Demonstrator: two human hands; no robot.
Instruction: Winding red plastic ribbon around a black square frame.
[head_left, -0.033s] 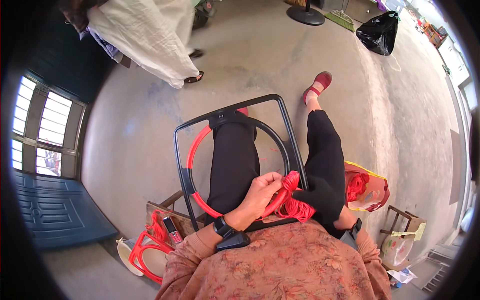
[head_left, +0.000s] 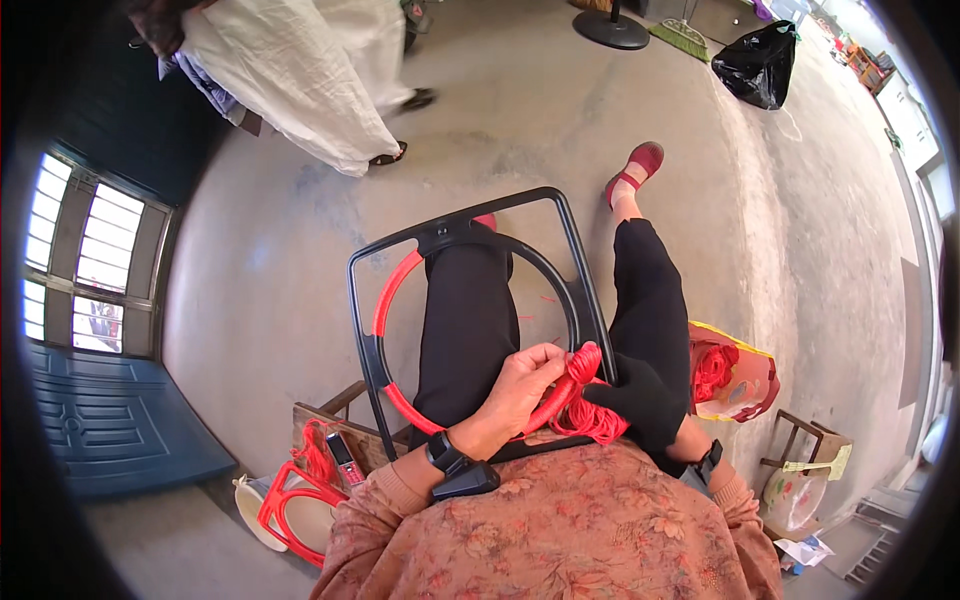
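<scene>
A black frame with a round ring inside lies across my lap. Red cord is wrapped round the ring's left and lower parts. My bare left hand is closed at the ring's lower right, its thumb and fingers pinching the red cord where it bunches into a thick knob. A loose skein of the same cord hangs below that. Beside the frame's right bar, my right hand wears a black glove. Its thumb reaches over the skein, apart from its forefinger; the other fingers are partly hidden.
On my right stands a red bag holding more red cord, near a small wooden stool. To my left, a phone and a red ring-shaped frame rest by a wooden bench. A person in a long white garment stands ahead.
My gloved right hand shows its thumb over the skein, where it was blurred before. The other person's foot has shifted slightly right. My left hand has stayed in place.
</scene>
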